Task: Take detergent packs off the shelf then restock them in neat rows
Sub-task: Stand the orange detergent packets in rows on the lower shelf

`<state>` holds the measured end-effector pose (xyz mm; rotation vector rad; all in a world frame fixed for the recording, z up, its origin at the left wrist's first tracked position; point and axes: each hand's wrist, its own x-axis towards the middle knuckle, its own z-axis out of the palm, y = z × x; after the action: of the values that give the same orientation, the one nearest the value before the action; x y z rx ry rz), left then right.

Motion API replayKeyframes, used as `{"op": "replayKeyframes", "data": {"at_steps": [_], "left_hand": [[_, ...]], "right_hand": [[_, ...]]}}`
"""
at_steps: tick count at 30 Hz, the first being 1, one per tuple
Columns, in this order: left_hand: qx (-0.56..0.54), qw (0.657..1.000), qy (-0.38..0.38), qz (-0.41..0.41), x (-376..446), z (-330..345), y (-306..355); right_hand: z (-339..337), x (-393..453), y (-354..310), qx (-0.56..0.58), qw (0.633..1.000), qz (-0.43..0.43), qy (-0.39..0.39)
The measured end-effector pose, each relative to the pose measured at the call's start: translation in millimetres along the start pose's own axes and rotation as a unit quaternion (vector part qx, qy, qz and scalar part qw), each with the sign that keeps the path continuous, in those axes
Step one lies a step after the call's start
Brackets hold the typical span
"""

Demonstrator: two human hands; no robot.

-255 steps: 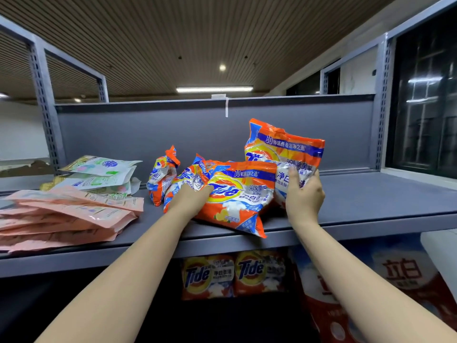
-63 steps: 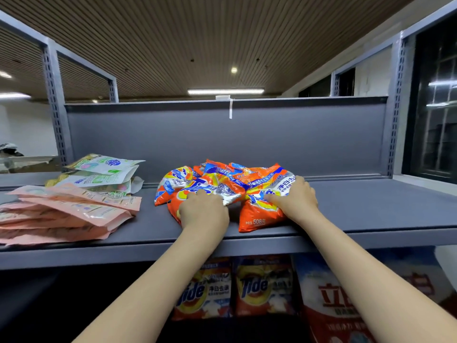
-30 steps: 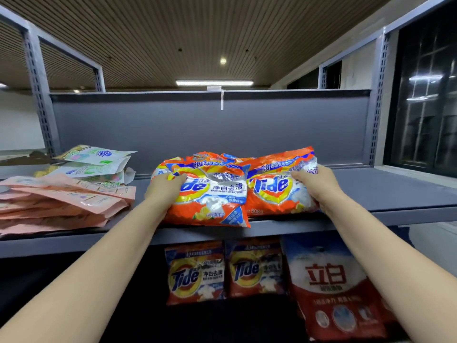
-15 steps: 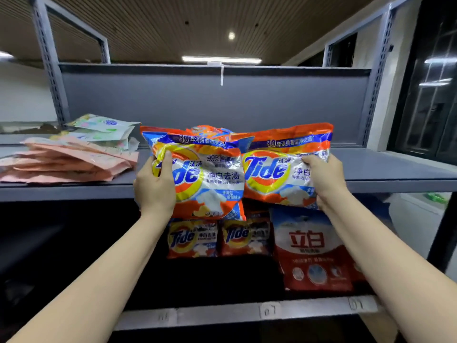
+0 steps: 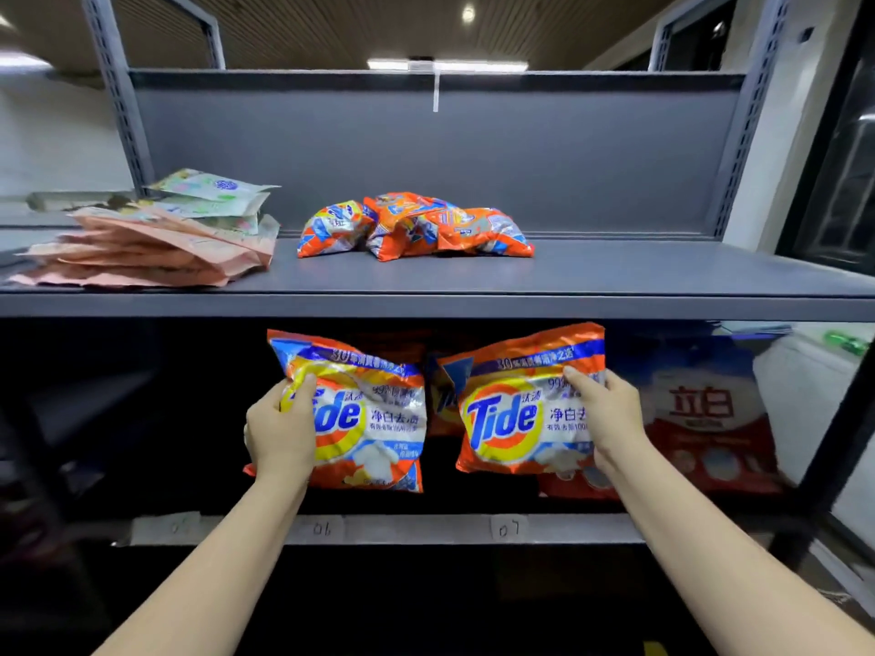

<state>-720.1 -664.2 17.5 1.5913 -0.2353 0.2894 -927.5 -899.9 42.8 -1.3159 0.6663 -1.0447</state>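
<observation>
2 Tide packs are held upright in front of the lower shelf: left pack gripped at its edge by the left hand, right pack by the right hand. 3 more packs are left piled on the upper shelf. Packs are judged soft, powder-filled, slippery film; side edges are best gripped.

I see 2 orange Tide detergent packs: left pack & right pack, both glossy crinkled plastic film w/ glare. Grey upper shelf board looks like matt painted metal, smooth. Flat pink pouches at left: plastic, duller sheen. Red-white bag: glossy plastic, blurred.
</observation>
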Motion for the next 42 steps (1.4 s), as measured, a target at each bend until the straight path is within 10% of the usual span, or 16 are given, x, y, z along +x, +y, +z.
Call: {"op": "replayKeyframes", "data": {"at_steps": [16,23,32,37,42], "left_hand": [[-0.121,0.963,-0.012,-0.242,47.3,55.9,-95.9],[-0.159,0.937,-0.168,-0.262,108.0,85.9,-161.0],[-0.109,0.957,-0.053,-0.263,129.0,140.3,-199.1],[0.267,0.963,-0.021,-0.022,133.5,140.6,-168.0],[0.446,0.836,-0.292,0.130,136.8,165.4,-136.0]], "right_hand": [[51.9,51.8,105.3,-0.046,0.984,0.165,0.040],[81.4,89.5,141.4,0.029,0.981,0.189,0.028],[110.3,128.8,180.0,-0.173,0.983,-0.031,0.062],[130.7,138.7,164.5,-0.472,0.833,-0.274,0.082],[159.1,155.0,170.9,-0.659,0.690,-0.256,-0.153]]}}
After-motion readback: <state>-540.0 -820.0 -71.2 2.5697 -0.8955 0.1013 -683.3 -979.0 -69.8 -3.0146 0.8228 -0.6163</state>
